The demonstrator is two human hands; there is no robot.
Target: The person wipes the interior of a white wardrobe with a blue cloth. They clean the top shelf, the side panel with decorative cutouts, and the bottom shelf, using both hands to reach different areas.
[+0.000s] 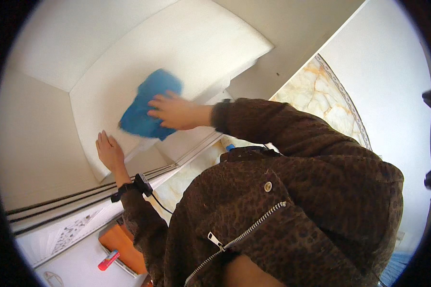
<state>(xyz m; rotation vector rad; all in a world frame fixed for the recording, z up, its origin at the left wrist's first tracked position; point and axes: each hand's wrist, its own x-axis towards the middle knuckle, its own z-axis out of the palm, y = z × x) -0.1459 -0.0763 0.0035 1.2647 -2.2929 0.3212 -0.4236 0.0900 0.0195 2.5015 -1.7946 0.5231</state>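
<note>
My right hand (174, 110) lies over a blue cloth (152, 102), its fingers spread and pressing it onto a white shelf board (208, 46). The cloth and fingers are slightly blurred, and the cloth's underside is hidden. To the left, near the board's front edge, my left hand (110, 149) rests on the surface with its fingers stretched out and holds nothing. A black strap with a small dark device (143, 183) and a cable is around my left wrist.
Pale cabinet walls (36, 143) enclose the shelf. Dark grooved tracks (68, 201) run along the cabinet's front. Marble-patterned flooring (309, 89) shows at right. Lower left, a red tube-shaped item (108, 260) lies by an orange-brown box-like object (120, 244).
</note>
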